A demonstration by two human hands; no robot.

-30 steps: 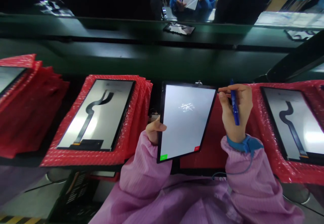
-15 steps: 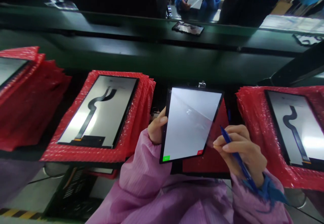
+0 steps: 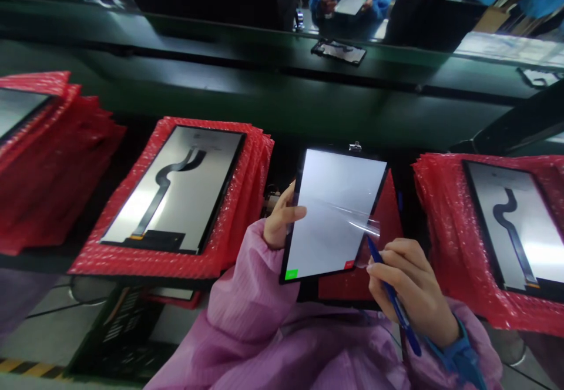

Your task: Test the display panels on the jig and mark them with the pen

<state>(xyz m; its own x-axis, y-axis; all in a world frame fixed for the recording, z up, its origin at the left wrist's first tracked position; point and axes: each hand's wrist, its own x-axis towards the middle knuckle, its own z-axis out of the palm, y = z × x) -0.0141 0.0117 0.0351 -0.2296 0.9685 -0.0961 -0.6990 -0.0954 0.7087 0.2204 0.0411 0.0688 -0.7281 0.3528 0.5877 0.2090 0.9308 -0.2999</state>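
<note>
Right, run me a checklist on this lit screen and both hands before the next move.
1. Left hand gripping the lit screen: ok, thumb over its left edge.
2. Right hand holding the blue pen: ok.
3. Clear film off the screen: not ok, it reaches over the right edge.
4. Green patch and red patch visible: ok, both show.
5. Screen surface free of fine marks: cannot tell at this detail.
</note>
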